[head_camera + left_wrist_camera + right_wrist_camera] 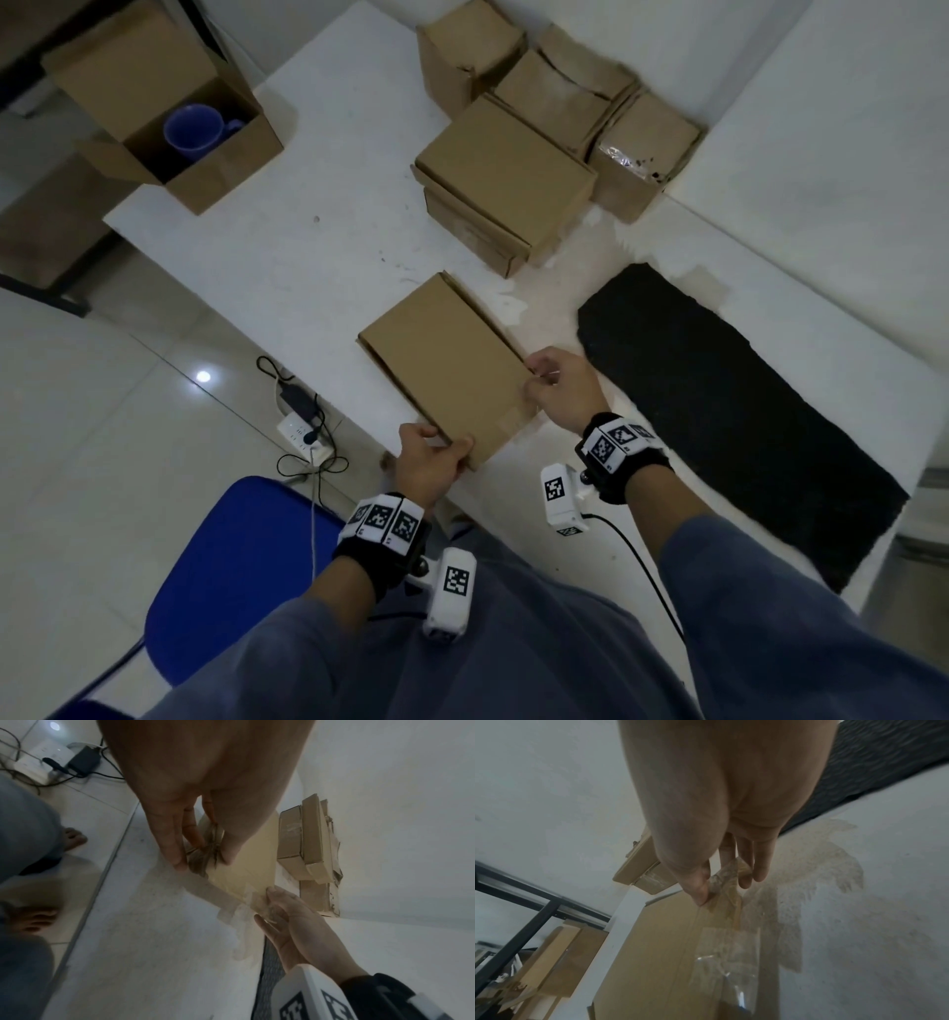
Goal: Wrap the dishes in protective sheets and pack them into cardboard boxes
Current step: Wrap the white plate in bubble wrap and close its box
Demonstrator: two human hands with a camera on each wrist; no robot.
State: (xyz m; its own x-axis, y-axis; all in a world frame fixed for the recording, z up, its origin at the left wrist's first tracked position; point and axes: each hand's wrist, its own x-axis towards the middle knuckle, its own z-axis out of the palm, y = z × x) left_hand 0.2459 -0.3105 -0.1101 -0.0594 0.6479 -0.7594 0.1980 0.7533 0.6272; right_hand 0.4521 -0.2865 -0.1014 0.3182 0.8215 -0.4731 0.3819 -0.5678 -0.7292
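Observation:
A flattened cardboard box (447, 360) lies on the white table (308, 246) in front of me. My left hand (444, 442) grips its near corner, thumb on top and fingers at the edge; the left wrist view shows that grip (204, 860). My right hand (536, 377) pinches a crumpled strip of clear tape (725, 878) at the box's right edge, between thumb and fingers (722, 888). The tape runs down onto the box face (667, 943). A blue mug (197, 131) sits inside an open cardboard box (169, 103) at the far left corner.
Several closed cardboard boxes (503, 174) are stacked at the back of the table. A black foam sheet (739, 411) lies to the right. A blue chair (231, 565) is at my left knee. A power strip with cables (303, 426) is on the floor.

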